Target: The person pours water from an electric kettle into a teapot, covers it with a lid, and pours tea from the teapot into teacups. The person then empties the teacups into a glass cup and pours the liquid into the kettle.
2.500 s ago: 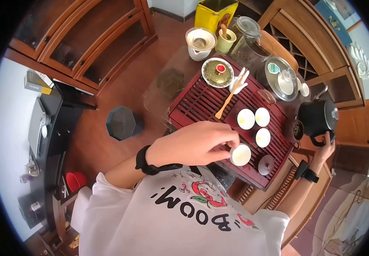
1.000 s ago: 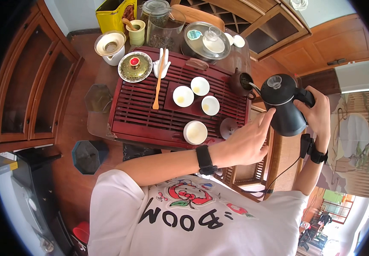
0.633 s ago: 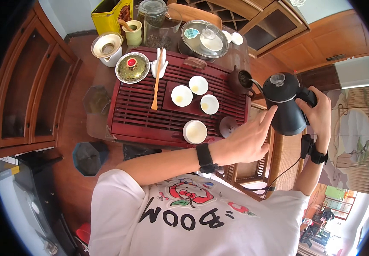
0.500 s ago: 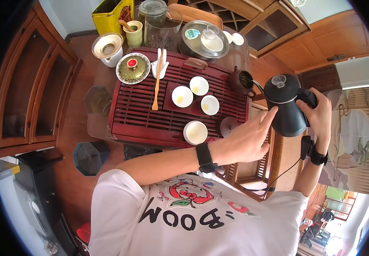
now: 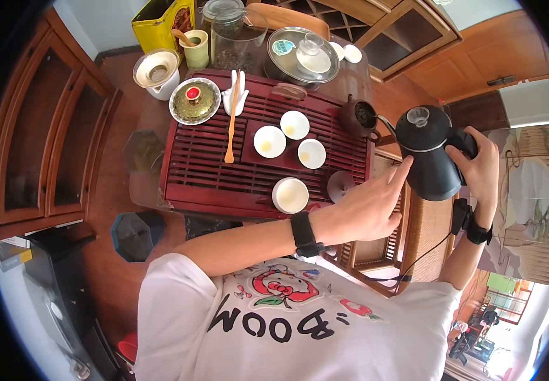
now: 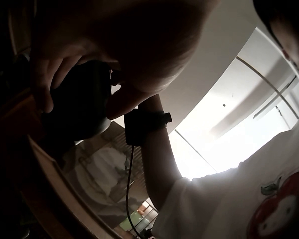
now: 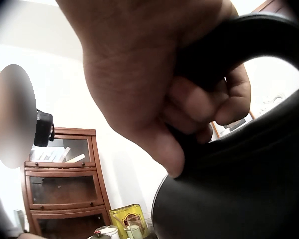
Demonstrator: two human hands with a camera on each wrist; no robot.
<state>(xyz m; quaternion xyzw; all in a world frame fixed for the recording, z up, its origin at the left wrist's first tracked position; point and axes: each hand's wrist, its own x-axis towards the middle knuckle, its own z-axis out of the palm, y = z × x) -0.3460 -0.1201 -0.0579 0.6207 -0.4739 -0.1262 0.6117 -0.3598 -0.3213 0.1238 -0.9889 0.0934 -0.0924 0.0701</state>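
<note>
My right hand (image 5: pixel 479 166) grips the handle of a black gooseneck kettle (image 5: pixel 428 171), fingers curled round it, as the right wrist view also shows. The kettle's thin spout reaches to the mouth of a small brown teapot (image 5: pixel 355 119) with dark tea leaves inside. With fingers extended, my left hand (image 5: pixel 364 208) has its fingertips right at the kettle's near side. Under that hand, partly covered, lies the brown teapot lid (image 5: pixel 340 185). A white cup (image 5: pixel 290 195) stands left of the lid, and three smaller white cups (image 5: pixel 270 141) with a little yellowish liquid stand behind it.
The slatted red tea tray (image 5: pixel 204 184) bears the cups, a wooden tea scoop (image 5: pixel 230 143) on a white hand-shaped rest (image 5: pixel 239 101), and a lidded patterned bowl (image 5: pixel 195 101). Behind are a glass-lidded pot (image 5: pixel 287 66), a strainer on a white pitcher (image 5: pixel 158 73) and a yellow tin (image 5: pixel 153 25).
My left hand has left the white cup and moved right to the kettle. My right hand has raised the kettle and brought its spout to the teapot. Lately both hands barely move.
</note>
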